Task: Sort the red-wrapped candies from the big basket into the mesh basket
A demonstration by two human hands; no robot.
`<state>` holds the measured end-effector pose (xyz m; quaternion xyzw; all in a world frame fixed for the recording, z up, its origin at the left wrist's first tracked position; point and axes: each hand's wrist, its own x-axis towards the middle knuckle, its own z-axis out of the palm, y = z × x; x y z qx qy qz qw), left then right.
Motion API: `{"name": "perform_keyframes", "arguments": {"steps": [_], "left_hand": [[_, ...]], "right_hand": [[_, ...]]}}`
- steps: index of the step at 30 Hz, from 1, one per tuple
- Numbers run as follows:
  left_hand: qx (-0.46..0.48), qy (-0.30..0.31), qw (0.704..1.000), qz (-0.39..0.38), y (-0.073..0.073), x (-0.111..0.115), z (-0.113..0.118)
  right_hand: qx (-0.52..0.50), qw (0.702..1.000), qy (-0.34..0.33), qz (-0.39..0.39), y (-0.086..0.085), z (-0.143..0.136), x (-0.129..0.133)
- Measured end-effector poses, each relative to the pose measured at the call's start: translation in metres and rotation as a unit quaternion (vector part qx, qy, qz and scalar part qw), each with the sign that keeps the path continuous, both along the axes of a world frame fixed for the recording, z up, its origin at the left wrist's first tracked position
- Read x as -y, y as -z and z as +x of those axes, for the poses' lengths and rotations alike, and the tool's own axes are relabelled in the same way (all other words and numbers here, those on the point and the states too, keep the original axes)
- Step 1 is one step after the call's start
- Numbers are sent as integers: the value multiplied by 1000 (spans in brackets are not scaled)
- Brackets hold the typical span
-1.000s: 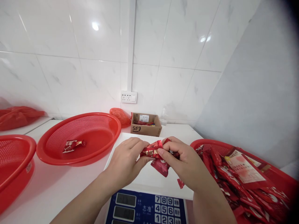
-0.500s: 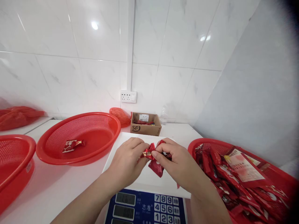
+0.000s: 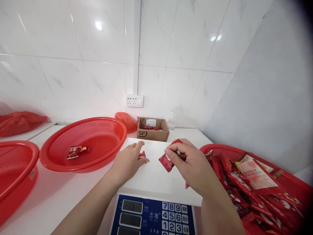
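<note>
Above the white plate of the scale [image 3: 156,179], my left hand [image 3: 128,163] has its thumb and fingers apart, with a small red packet [image 3: 141,155] beside its palm; whether it grips the packet or the packet lies on the plate is hard to tell. My right hand [image 3: 188,163] is closed on red wrapped packets [image 3: 167,162], with a dark glossy one partly covered by the fingers. A bit of red wrapper [image 3: 187,185] shows below the right hand.
A red basket [image 3: 83,168] with a few packets stands left, another [image 3: 18,143] at the far left. A full red basket [image 3: 220,147] is at the right. Behind are a cardboard box [image 3: 153,134] and a red bag [image 3: 126,121]. The scale's keypad [image 3: 174,218] faces me.
My hands have moved apart, the left to the left and the right slightly right. The left fingers have opened from the packets; the right hand still holds its packets.
</note>
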<state>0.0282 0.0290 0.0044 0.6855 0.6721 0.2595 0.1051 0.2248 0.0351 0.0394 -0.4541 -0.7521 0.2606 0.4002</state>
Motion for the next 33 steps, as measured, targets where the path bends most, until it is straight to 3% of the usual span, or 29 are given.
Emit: {"name": "perform_keyframes", "arguments": {"steps": [4,8,10,12,14,16,21,23,26,29,33], "left_hand": [[72,5,997,21,-5,0,-6],[189,113,975,5,-12,8,-2],[296,200,934,-20,-13,14,5],[435,251,864,-42,-13,19,13],[549,258,793,-57,-12,22,19],[602,248,757,-57,-11,23,22],[673,233,701,-35,-16,26,19],[697,237,676,-39,-18,28,18],[715,255,647,-65,-21,31,18],[711,268,640,-116,-21,34,18],[700,261,647,-150,-22,35,19]], "right_hand": [[-9,1000,-12,18,5,1,-4],[-69,995,-62,28,8,0,-4],[-96,991,-96,24,8,-3,-2],[-116,984,-132,7,8,-6,2],[-146,978,-147,-14,8,-9,5],[-195,972,-133,-20,9,-10,6],[-339,936,-89,22,15,-5,-3],[-364,926,-97,-9,16,-2,-7],[-343,916,-184,-101,14,-1,-10],[-299,885,-306,-186,9,-4,-6],[-249,886,-334,-205,3,-6,2]]}}
